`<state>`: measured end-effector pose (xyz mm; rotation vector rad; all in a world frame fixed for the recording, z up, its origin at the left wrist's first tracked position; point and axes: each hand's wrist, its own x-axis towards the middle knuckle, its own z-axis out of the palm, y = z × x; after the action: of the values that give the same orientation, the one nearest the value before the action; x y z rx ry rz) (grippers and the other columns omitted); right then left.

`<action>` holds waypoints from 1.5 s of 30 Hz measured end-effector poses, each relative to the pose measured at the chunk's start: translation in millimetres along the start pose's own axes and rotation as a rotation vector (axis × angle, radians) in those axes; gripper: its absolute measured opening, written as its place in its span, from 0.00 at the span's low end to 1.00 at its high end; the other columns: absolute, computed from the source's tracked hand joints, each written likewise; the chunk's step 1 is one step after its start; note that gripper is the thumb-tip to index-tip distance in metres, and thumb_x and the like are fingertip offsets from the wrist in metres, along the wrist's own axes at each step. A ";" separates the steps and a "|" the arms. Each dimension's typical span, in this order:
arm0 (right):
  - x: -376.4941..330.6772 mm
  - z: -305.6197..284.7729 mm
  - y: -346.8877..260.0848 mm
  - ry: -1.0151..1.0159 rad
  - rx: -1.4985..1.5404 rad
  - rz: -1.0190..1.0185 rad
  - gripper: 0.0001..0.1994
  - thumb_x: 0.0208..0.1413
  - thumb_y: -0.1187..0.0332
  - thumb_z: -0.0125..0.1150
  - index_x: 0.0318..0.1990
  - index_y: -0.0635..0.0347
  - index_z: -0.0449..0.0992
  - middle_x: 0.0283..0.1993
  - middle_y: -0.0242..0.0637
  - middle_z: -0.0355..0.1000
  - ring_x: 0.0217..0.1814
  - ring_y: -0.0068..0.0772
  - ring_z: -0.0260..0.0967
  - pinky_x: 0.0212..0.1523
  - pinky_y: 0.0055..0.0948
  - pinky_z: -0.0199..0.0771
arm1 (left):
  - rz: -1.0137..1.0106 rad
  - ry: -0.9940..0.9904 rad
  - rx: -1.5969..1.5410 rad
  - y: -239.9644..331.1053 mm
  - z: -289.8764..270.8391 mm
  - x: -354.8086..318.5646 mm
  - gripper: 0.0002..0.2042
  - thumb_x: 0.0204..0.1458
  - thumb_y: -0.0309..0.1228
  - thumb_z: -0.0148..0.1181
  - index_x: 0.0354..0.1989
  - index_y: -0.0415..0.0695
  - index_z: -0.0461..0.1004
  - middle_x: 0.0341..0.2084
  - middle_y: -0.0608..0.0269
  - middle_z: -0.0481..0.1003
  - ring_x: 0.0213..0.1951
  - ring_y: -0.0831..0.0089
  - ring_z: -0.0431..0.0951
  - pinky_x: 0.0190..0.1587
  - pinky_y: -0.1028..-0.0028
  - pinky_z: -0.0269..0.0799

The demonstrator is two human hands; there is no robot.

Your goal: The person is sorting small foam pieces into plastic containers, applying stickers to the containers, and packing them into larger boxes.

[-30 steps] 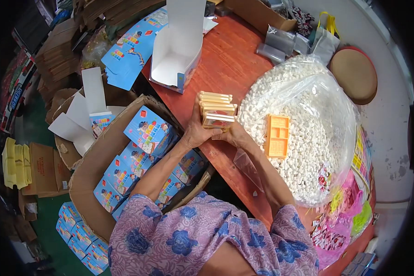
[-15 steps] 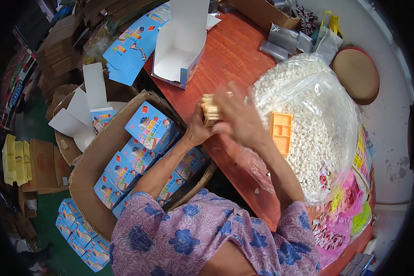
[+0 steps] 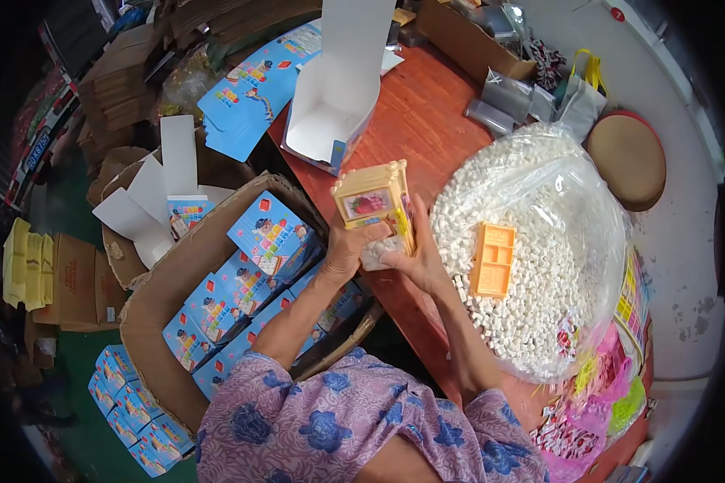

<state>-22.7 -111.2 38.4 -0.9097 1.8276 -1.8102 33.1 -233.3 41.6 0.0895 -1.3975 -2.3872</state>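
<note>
We hold a bundle of yellow cases (image 3: 370, 185) over the edge of the red surface (image 3: 415, 97), our left hand (image 3: 345, 253) and right hand (image 3: 427, 264) both with fingers (image 3: 372, 233) partly closed around it. The open white box (image 3: 326, 113) stands beyond; an orange tray (image 3: 493, 262) rests on white pieces (image 3: 540, 314) in a clear bag (image 3: 554, 171).

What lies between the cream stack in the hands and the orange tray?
In the head view, the right hand, against the side of the cream stack; then small white pieces, reaching the orange tray.
</note>
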 end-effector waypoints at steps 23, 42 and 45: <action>-7.9 -9.1 26.5 0.434 0.500 0.083 0.21 0.43 0.70 0.52 0.47 0.65 0.58 0.41 0.37 0.64 0.41 0.27 0.64 0.40 0.23 0.66 | -0.003 0.391 -0.278 -37.8 48.6 7.6 0.17 0.40 0.27 0.57 0.41 0.42 0.62 0.32 0.66 0.68 0.35 0.78 0.68 0.38 0.78 0.64; -20.4 -45.1 9.9 0.420 0.880 0.199 0.22 0.44 0.69 0.52 0.48 0.65 0.58 0.43 0.40 0.63 0.41 0.32 0.64 0.39 0.30 0.67 | -0.010 0.034 -0.149 -34.0 53.5 -0.4 0.30 0.39 0.39 0.61 0.49 0.42 0.54 0.42 0.61 0.62 0.47 0.75 0.60 0.48 0.73 0.59; -18.9 -59.2 1.1 0.432 0.897 0.200 0.21 0.45 0.66 0.52 0.47 0.63 0.59 0.43 0.38 0.64 0.40 0.32 0.63 0.37 0.30 0.66 | 0.290 0.186 0.453 -27.3 -4.4 10.8 0.20 0.36 0.28 0.60 0.39 0.42 0.61 0.31 0.65 0.64 0.35 0.77 0.65 0.40 0.77 0.63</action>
<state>-50.6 -55.6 38.7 0.0001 1.0031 -2.4475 16.4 -228.7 17.6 0.2054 -1.7014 -1.7533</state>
